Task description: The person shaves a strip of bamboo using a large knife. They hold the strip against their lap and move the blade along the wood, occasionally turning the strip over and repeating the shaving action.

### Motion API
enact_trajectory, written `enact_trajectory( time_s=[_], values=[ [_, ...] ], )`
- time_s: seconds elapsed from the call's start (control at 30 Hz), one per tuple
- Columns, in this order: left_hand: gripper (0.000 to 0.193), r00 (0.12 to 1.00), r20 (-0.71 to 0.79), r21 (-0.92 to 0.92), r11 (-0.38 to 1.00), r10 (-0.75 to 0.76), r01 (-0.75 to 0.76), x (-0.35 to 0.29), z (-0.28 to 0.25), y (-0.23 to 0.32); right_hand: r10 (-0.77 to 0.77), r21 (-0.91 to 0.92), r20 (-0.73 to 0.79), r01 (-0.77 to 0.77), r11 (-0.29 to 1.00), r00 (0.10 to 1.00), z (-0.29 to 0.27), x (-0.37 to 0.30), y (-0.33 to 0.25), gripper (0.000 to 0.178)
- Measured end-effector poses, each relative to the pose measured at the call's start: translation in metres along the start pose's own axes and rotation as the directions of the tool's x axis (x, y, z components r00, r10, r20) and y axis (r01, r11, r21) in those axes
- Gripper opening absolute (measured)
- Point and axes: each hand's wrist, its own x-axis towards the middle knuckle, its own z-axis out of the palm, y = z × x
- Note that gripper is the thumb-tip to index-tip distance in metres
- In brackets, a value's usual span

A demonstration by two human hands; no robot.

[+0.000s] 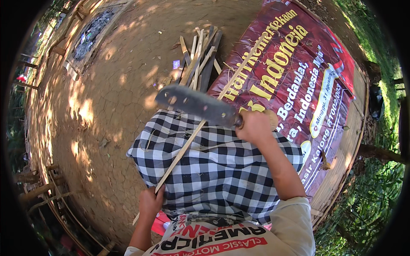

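Observation:
My right hand (255,127) is closed round the wooden handle of a broad dark machete (194,103), whose blade points left over my lap. Below and left, my left hand (150,201) grips the near end of a long, thin pale strip (181,152), which looks like split bamboo. The strip runs up and to the right, passing behind the blade and on over the printed banner. Whether the blade touches the strip, I cannot tell. A black-and-white checked cloth (213,168) covers my lap beneath both.
A pile of split bamboo or wood pieces (200,57) lies on the bare earth (115,128) ahead. On the right a dark red banner (273,64) with thin shavings covers a slatted bamboo platform (361,115). An ashy fire pit (92,36) is at the far left.

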Motion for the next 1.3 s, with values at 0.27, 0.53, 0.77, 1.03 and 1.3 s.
enact_trajectory(
  time_s=[0.27, 0.53, 0.77, 1.03, 1.3],
  values=[
    [0.05, 1.0, 0.019, 0.027, 1.0, 0.007, -0.008, 0.005, -0.007, 0.006, 0.434, 0.12, 0.121, -0.447, 0.887, 0.893, -0.035, 0.018, 0.056, 0.028],
    [0.051, 0.998, 0.052, 0.005, 0.999, -0.036, 0.036, 0.002, -0.007, 0.007, -0.161, 0.221, 0.192, 0.117, 0.968, 0.968, 0.01, -0.033, -0.048, 0.021],
    [0.049, 0.997, 0.077, -0.071, 0.997, -0.009, 0.014, 0.001, -0.008, 0.005, -0.185, 0.089, 0.109, 0.176, 0.98, 0.977, 0.007, -0.012, 0.002, 0.02],
    [0.049, 0.996, 0.093, -0.05, 0.999, -0.015, 0.02, 0.001, -0.01, 0.004, -0.12, -0.007, 0.104, 0.121, 0.993, 0.987, 0.006, 0.003, 0.005, 0.022],
    [0.049, 0.992, 0.126, -0.075, 0.997, 0.006, 0.003, 0.006, -0.014, 0.004, 0.213, -0.218, 0.111, -0.185, 0.958, 0.971, -0.033, 0.027, 0.052, 0.03]
  ],
)
